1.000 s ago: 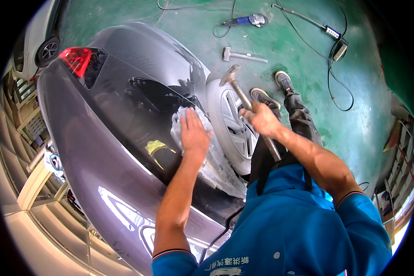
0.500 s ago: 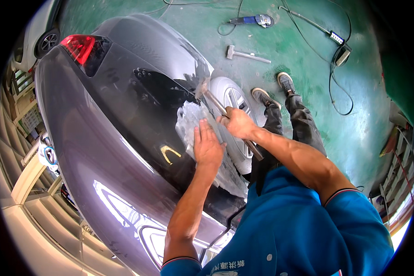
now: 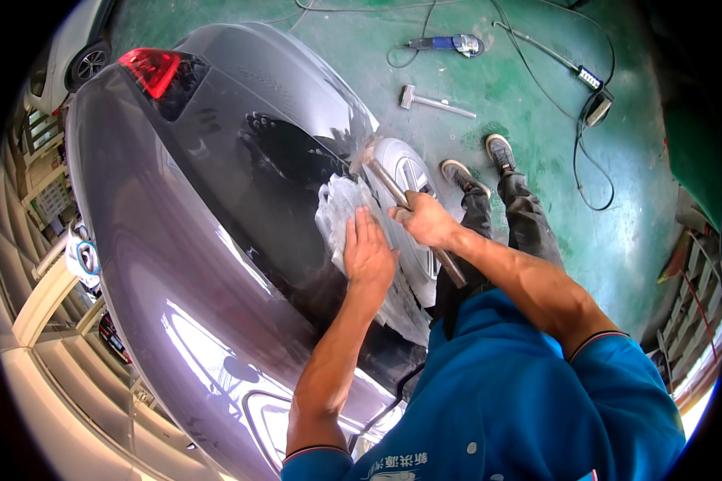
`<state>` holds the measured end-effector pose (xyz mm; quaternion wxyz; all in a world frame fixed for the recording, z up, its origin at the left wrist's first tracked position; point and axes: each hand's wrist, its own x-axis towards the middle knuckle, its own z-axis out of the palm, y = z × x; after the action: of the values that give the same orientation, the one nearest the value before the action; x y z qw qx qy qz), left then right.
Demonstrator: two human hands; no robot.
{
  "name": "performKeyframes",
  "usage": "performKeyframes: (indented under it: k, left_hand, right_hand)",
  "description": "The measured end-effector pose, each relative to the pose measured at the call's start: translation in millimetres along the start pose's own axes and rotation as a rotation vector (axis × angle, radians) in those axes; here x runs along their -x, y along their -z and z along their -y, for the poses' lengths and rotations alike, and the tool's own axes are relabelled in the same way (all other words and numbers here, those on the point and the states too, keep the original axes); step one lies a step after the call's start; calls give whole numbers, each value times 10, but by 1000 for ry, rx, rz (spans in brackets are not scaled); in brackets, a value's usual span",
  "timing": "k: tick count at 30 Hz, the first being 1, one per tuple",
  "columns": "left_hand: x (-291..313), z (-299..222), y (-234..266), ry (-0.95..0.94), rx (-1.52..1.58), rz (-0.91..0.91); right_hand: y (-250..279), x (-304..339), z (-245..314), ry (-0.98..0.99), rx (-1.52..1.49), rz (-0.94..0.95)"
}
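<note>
A dark grey car body (image 3: 216, 172) fills the left and middle of the head view. Over the wheel arch, its panel carries a rough, pale sanded patch (image 3: 334, 210). My left hand (image 3: 369, 255) lies flat on this patch, fingers stretched out. My right hand (image 3: 426, 220) is wrapped round the handle of a hammer (image 3: 390, 186). The hammer's head is beside the arch edge, just above the car wheel (image 3: 415, 178); whether it touches the panel I cannot tell. The handle's end sticks out below my right hand, towards my body.
On the green floor (image 3: 537, 120) lie a second hammer (image 3: 441, 104), a blue angle grinder (image 3: 449, 44) and a long rod tool with a cable (image 3: 545, 46). My shoes stand beside the wheel. A white car (image 3: 60, 48) is at the far left.
The view has shifted slightly, so the car and floor tools sit a little to the right. A yellow mark on the dark panel no longer shows. Both hands keep about the same places.
</note>
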<state>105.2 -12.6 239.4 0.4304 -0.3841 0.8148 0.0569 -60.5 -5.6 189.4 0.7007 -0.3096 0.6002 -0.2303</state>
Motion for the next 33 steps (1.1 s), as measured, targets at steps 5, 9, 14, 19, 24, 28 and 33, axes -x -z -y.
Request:
performKeyframes:
  k: [5, 9, 14, 19, 24, 28, 33]
  left_hand:
    - [98, 127, 287, 46, -102, 59]
    - [51, 490, 579, 129, -148, -41]
    - [222, 469, 646, 86, -143, -51]
    - [446, 393, 606, 49, -70, -55]
    - [517, 375, 574, 41, -47, -84]
    - [512, 342, 615, 49, -32, -65]
    - [501, 321, 587, 46, -30, -70]
  right_hand:
    - [-71, -38, -141, 131, 104, 30]
    - [-36, 5, 48, 71, 76, -51]
    - [-172, 7, 38, 204, 148, -40]
    - [-93, 58, 206, 168, 123, -49]
    - [-200, 25, 32, 200, 135, -73]
    - [-199, -11, 30, 135, 132, -57]
    - [-103, -38, 71, 147, 138, -63]
